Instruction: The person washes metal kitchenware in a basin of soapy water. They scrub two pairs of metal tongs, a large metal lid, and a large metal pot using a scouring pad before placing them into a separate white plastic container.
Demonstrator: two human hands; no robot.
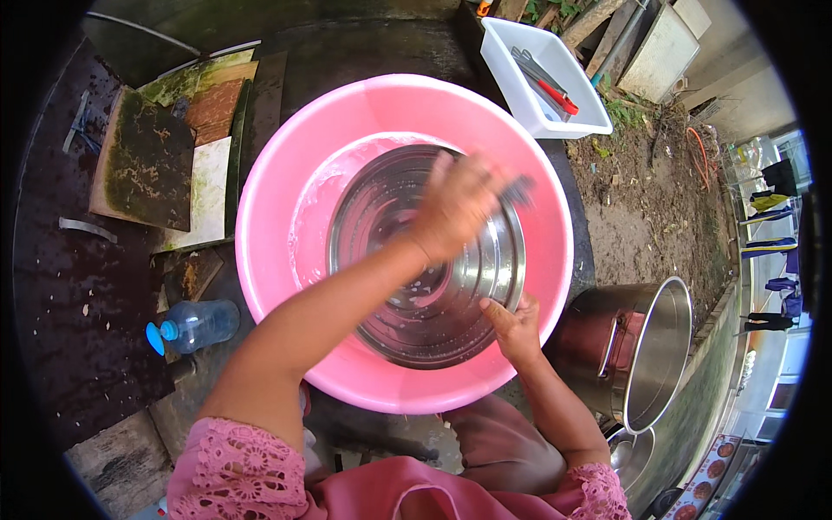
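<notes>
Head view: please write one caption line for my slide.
A round metal object in a pink basin, right hand gripping its edge, left hand blurred over it.

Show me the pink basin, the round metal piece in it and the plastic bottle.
Pink basin [270,208]: head view, inner wall, left side.
Round metal piece [433,325]: head view, lower part of ringed face.
Plastic bottle [210,323]: head view, middle of its body.

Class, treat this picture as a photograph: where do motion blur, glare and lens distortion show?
Head view: the left hand is smeared by motion blur, the right hand crisper; head view: bright glare streaks the shiny round metal item; head view: fisheye distortion bends straight edges near the black rim.
</notes>
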